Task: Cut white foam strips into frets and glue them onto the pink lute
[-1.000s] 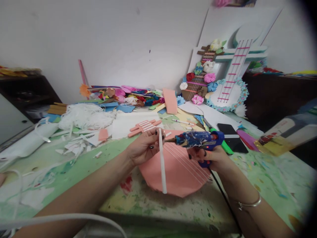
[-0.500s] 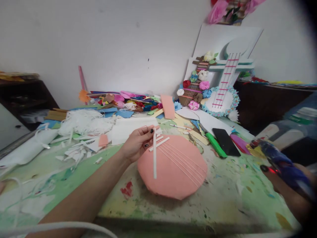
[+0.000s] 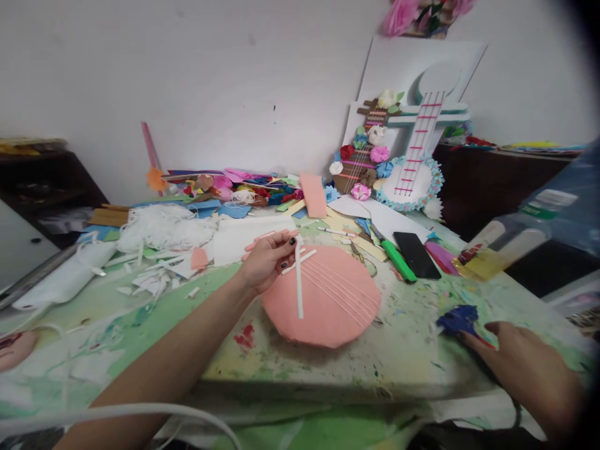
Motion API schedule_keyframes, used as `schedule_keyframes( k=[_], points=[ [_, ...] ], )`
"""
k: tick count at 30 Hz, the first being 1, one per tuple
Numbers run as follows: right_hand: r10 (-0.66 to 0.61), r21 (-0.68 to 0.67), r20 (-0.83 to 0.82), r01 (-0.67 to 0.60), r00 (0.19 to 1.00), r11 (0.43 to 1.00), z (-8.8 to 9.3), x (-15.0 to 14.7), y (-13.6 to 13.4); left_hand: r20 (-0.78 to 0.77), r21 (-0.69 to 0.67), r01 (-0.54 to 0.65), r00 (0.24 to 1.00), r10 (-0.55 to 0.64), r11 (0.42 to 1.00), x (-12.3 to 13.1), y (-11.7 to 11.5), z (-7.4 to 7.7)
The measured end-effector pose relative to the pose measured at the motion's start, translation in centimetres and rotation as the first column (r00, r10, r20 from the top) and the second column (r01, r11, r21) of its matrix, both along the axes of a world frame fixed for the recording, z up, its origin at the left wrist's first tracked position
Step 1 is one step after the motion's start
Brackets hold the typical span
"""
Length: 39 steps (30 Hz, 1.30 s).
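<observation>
My left hand pinches the top end of a thin white strip, which hangs down over a round pink foam piece lined with several white strings. A short white strip lies across the piece's upper edge by my fingertips. My right hand rests low on the table at the right, its fingers around the blue glue gun, whose body lies on the tabletop.
A paint-stained green table carries paper scraps, white shreds, a green marker, a black phone and a pink card. A flower-decorated guitar craft leans on the wall. A white cable crosses the near edge.
My right hand moved the glue gun away from the strip, swung it right and lowered it to the table. My left hand brought the strip down over the pink piece.
</observation>
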State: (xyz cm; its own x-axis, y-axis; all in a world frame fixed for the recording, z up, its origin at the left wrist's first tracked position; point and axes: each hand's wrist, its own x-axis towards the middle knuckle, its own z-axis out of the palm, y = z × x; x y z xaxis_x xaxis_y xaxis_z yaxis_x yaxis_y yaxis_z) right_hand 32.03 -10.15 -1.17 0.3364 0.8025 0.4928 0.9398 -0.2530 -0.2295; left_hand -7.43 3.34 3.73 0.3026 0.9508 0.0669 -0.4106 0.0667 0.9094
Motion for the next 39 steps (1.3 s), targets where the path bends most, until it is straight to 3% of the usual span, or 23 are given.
schedule_keyframes(
  k=[2, 5, 6, 8, 10, 15, 17, 22, 26, 31, 39],
  points=[
    [0.001, -0.051, 0.032, 0.001, 0.999, 0.999, 1.2, -2.6, -0.5, -0.011, 0.007, 0.015, 1.000, -0.015, 1.000, -0.1, 0.2, 0.1],
    [0.110, -0.052, -0.306, -0.131, 0.946, 0.990, 2.2, -7.6, -1.1, -0.052, 0.034, 0.022, 0.998, -0.021, 0.999, -0.5, 0.7, 0.6],
    [0.135, -0.057, -0.484, -0.185, 0.865, 0.981, 2.2, -9.2, -1.2, -0.078, 0.044, 0.016, 0.997, -0.013, 0.999, -0.6, 0.9, 0.8],
    [0.111, -0.072, -0.797, -0.276, 0.593, 0.958, 1.7, -12.3, -1.0, -0.148, 0.069, 0.004, 0.989, 0.006, 0.998, -0.8, 1.5, 1.5],
    [0.042, -0.060, -0.945, -0.295, 0.326, 0.954, 1.1, -14.8, -0.6, -0.237, 0.097, 0.009, 0.971, 0.014, 0.995, -0.9, 2.2, 2.4],
    [0.042, 0.087, -0.982, -0.244, -0.184, 0.966, 0.5, -18.3, 1.2, -0.520, 0.126, 0.098, 0.854, -0.018, 0.987, 0.1, 3.8, 4.7],
    [0.056, 0.141, -0.949, -0.258, -0.311, 0.956, 0.3, -18.9, 1.7, -0.613, 0.146, 0.170, 0.789, -0.045, 0.975, 0.8, 4.3, 5.2],
    [0.113, 0.235, -0.908, -0.265, -0.404, 0.935, -1.1, -19.2, 1.6, -0.783, 0.242, 0.284, 0.622, 0.014, 0.928, 2.2, 5.2, 5.1],
    [0.196, 0.304, -0.881, -0.197, -0.431, 0.932, -2.3, -19.2, 1.2, -0.819, 0.267, 0.336, 0.573, 0.029, 0.903, 3.0, 5.0, 5.3],
    [0.201, 0.309, -0.877, -0.191, -0.436, 0.932, -2.2, -19.0, 1.3, -0.815, 0.311, 0.343, 0.575, 0.064, 0.886, 3.9, 4.7, 6.1],
    [0.192, 0.275, -0.892, -0.153, -0.410, 0.949, -1.5, -19.4, 1.4, -0.755, 0.413, 0.311, 0.642, 0.131, 0.856, 4.3, 5.4, 5.4]
  ],
)
